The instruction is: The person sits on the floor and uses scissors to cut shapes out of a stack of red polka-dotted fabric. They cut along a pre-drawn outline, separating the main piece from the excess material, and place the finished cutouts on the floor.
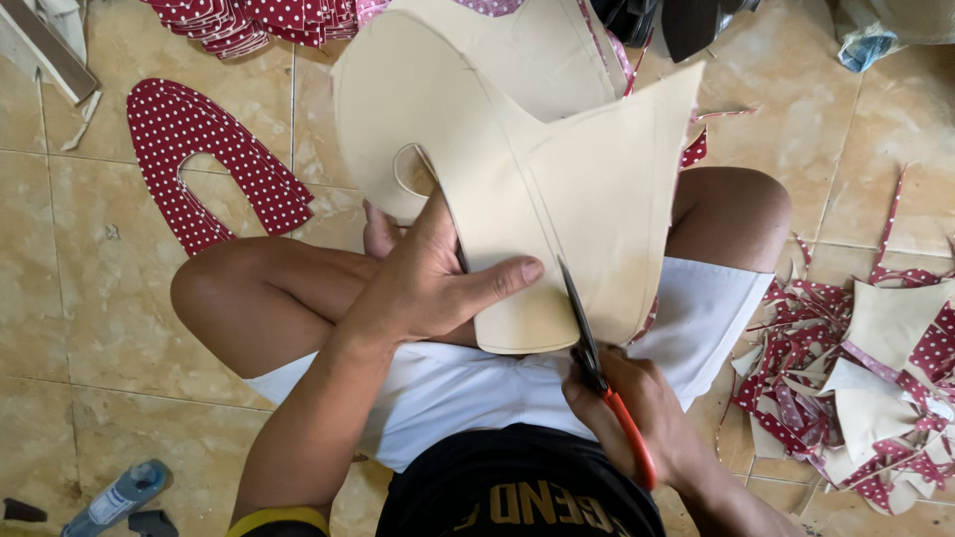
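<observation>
Above the person's crossed legs, a large beige sheet (557, 169) is held up with its plain backing toward the camera; a dotted red edge peeks out along its right side. The left hand (428, 283) grips the sheet's lower left part, thumb pressed flat on the near face and the other fingers hidden behind it. Just right of that thumb, the scissors (595, 360) cut into the sheet's bottom edge, their dark blades pointing up along a faint drawn line. The right hand (637, 418) is closed around the scissors' orange handles, just below the sheet and over the white shorts (468, 383).

Left of the sheet, a red horseshoe-shaped cutout with white dots (214, 164) lies flat on the tan floor tiles (99, 278). Beyond the sheet's top left corner, a stack of similar dotted cutouts (249, 22) sits at the edge of view. Well to the right of the sheet, a loose heap of trimmings (856, 383), beige pieces and thin dotted strips, covers the tiles beside the person's knee. Far below and left of the sheet, near the left elbow, a small clear bottle with a blue cap (117, 495) lies on its side.
</observation>
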